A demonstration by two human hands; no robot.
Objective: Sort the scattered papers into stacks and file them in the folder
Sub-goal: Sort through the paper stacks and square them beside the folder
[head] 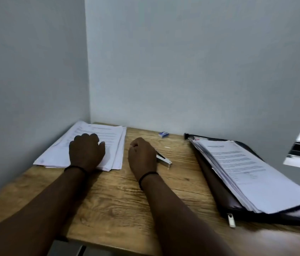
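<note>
Mid-sorting: left hand (86, 150) curled, resting on paper stack (82, 145); right hand (141, 156) loosely closed beside stapler (164, 159), apparently holding nothing. Next, probably: stapling, then filing into folder (219, 191).

The right hand (141, 156) covers most of the stapler (165, 160), the print on the papers (241, 163) atop the folder (217, 191) is too blurred to read, and the folder's near corner runs off the frame's right edge.
</note>
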